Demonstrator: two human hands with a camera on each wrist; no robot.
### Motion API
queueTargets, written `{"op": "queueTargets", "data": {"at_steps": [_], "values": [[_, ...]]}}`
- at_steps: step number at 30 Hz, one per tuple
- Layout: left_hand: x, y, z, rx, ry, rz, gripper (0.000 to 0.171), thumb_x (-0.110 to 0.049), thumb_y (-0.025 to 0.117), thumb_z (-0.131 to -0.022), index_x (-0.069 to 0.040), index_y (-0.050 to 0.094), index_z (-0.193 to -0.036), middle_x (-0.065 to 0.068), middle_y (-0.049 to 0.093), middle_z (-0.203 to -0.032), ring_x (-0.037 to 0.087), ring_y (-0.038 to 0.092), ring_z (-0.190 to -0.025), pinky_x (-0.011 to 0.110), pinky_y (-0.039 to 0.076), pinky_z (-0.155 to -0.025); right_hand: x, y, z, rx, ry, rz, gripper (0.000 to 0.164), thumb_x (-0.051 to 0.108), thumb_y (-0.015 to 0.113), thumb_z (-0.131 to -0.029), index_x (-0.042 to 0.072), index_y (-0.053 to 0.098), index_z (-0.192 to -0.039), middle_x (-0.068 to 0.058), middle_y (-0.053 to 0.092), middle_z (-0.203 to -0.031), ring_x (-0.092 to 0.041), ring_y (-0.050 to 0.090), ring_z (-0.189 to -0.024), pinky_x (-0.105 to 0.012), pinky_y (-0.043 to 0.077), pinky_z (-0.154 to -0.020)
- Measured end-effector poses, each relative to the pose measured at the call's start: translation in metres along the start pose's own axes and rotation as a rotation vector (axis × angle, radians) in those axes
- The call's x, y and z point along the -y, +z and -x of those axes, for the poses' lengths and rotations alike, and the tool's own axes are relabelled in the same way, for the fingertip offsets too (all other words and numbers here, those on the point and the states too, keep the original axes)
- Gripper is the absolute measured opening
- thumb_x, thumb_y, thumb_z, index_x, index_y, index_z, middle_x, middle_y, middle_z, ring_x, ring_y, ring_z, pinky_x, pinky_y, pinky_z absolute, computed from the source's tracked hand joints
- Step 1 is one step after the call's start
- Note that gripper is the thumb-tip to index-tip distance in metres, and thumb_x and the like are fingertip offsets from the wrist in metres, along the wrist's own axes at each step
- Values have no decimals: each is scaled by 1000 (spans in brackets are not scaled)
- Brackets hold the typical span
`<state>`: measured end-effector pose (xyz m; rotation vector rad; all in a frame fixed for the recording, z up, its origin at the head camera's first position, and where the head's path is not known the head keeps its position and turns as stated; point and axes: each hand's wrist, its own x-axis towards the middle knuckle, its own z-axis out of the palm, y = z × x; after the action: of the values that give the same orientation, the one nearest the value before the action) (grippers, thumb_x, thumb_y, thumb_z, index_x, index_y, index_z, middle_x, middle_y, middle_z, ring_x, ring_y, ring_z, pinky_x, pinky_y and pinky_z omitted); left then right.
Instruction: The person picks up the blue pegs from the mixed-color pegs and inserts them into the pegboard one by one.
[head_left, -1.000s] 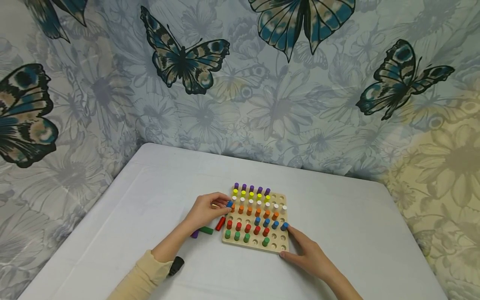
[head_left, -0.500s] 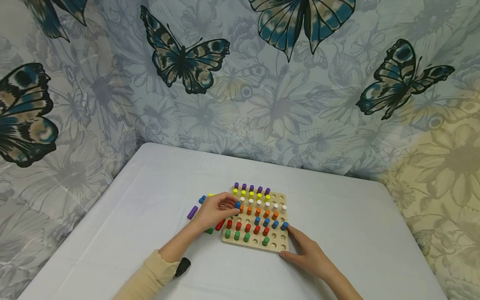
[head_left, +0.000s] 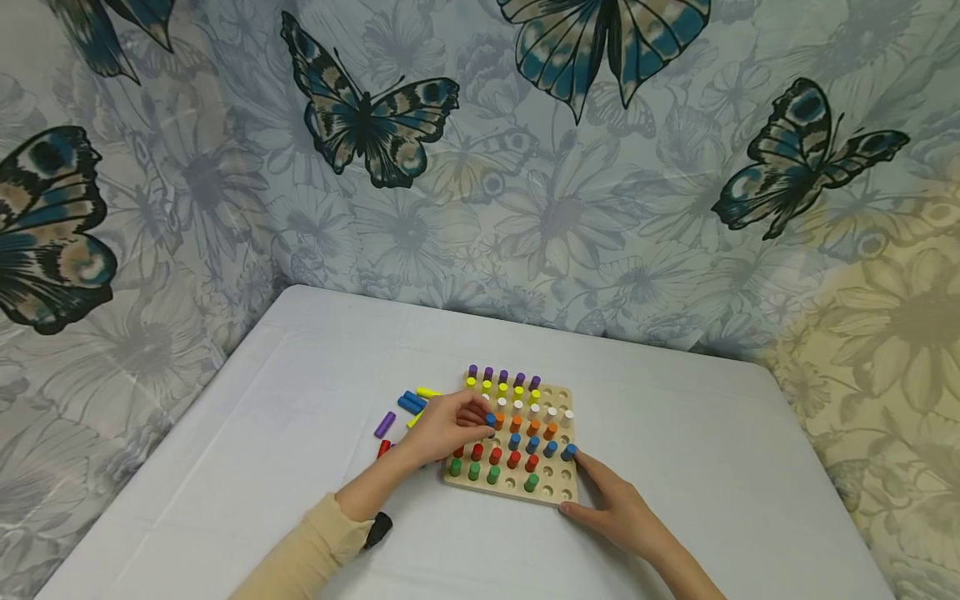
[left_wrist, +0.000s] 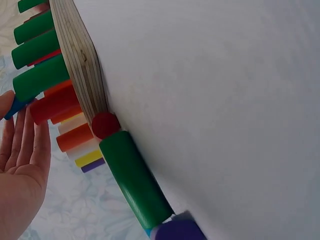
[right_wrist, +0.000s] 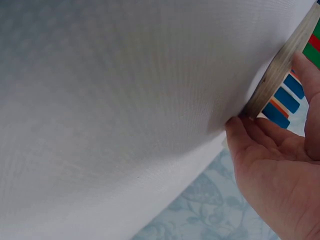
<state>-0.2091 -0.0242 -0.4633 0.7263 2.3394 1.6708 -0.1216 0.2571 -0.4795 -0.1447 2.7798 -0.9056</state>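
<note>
My left hand [head_left: 442, 429] pinches a blue peg [head_left: 491, 420] between thumb and fingers, over the left part of a wooden pegboard [head_left: 495, 492]. In the left wrist view the blue peg [left_wrist: 16, 107] shows only partly, behind standing green pegs [left_wrist: 41, 77]. Rows of purple, yellow, white, orange, blue, red and green pegs stand in the board. Several blue pegs [head_left: 533, 446] fill the right side of their row. My right hand [head_left: 618, 508] holds the board at its right front corner, thumb at the front and fingers along the side; the right wrist view shows them against the wooden edge [right_wrist: 280, 70].
Loose pegs lie left of the board: blue ones [head_left: 412, 402], a purple one [head_left: 385, 425], yellow ones [head_left: 427, 392] and a red one [head_left: 384, 447]. A loose green peg [left_wrist: 135, 180] lies near the board's edge. The white table [head_left: 300, 375] meets a butterfly-patterned wall [head_left: 450, 250].
My left hand has moved right with the blue peg, from the board's left edge to over the blue row. More loose pegs show behind it. The right hand and board have stayed put.
</note>
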Motion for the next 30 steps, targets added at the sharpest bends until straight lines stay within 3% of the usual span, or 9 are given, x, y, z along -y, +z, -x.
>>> {"op": "queueTargets", "data": {"at_steps": [17, 30], "values": [[0, 15, -9, 63, -11, -212, 21, -14, 72, -80, -6, 60, -96, 7, 66, -93, 4, 61, -78, 17, 50, -70, -1, 1, 0, -2, 4, 1, 89, 56, 68, -72, 13, 34, -142, -11, 34, -144, -34, 28, -133, -51, 28, -103], [0, 17, -11, 64, -10, -287, 18, -15, 72, -80, -12, 60, -93, -3, 64, -87, 3, 59, -76, 15, 48, -68, 2, -1, 1, 4, 3, 4, 88, 56, 67, -74, 12, 34, -142, -13, 35, -144, -36, 28, -132, -52, 27, -103]]}}
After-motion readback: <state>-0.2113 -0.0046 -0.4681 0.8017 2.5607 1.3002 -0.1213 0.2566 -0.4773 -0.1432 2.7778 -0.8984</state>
